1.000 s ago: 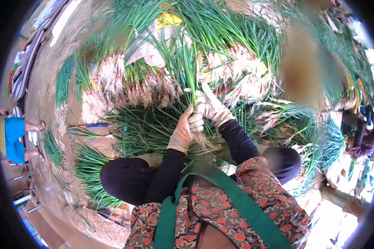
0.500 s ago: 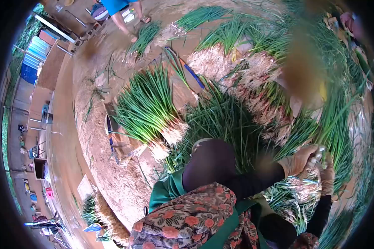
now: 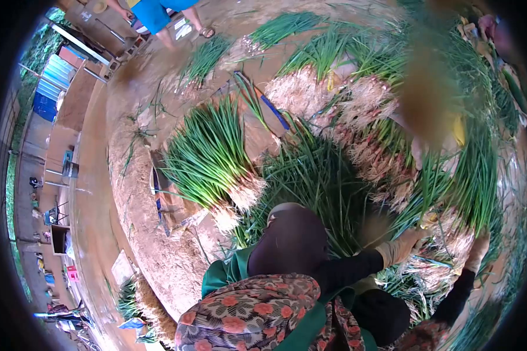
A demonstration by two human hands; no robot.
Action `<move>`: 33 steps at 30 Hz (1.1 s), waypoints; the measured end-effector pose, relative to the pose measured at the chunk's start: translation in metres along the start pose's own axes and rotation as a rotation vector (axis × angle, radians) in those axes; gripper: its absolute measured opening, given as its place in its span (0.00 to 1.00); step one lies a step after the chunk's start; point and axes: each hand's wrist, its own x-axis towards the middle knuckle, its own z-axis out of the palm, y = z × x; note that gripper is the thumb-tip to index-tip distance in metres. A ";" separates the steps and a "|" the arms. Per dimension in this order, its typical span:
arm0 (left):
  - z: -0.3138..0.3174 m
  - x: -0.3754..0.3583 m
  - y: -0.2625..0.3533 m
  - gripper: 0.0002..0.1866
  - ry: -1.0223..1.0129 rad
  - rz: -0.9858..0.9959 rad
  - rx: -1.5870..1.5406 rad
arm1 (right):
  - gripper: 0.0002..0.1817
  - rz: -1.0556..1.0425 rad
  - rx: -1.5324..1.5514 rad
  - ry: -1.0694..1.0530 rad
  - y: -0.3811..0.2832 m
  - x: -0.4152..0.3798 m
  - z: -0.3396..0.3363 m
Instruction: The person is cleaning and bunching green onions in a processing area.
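Reaching with the gloved left hand (image 3: 405, 245) to the left side of the pale roots (image 3: 458, 238) of a spring-onion bunch (image 3: 480, 181), bending the fingers toward them and leaving a pinch or a mere touch impossible to tell. Bringing the gloved right hand (image 3: 479, 251) to the right side of the same roots, hiding too much of the fingers to tell a grip from a touch. Having the bunch lying at the right of the view, pointing green tops away from the dark sleeves (image 3: 351, 270). Facing a row of reddish-bulbed spring onions (image 3: 387, 153) farther left. Bending a dark-clad knee (image 3: 293, 238) beside loose green leaves (image 3: 319, 184), near fuller spring-onion bundles (image 3: 211, 158). Working near another person in blue shorts (image 3: 153, 14).
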 end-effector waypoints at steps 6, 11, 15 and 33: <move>-0.022 0.026 -0.019 0.14 -0.033 0.043 0.086 | 0.19 -0.496 -0.929 -0.342 0.065 0.033 0.158; -0.026 0.027 -0.016 0.14 0.012 0.063 0.081 | 0.19 0.011 0.086 -0.209 -0.084 -0.004 0.045; -0.032 0.038 -0.029 0.12 -0.030 -0.009 0.053 | 0.21 0.324 0.061 -0.366 -0.072 -0.034 -0.018; -0.030 0.048 -0.049 0.19 0.182 0.275 0.556 | 0.16 0.547 1.018 -0.226 -0.198 -0.104 0.037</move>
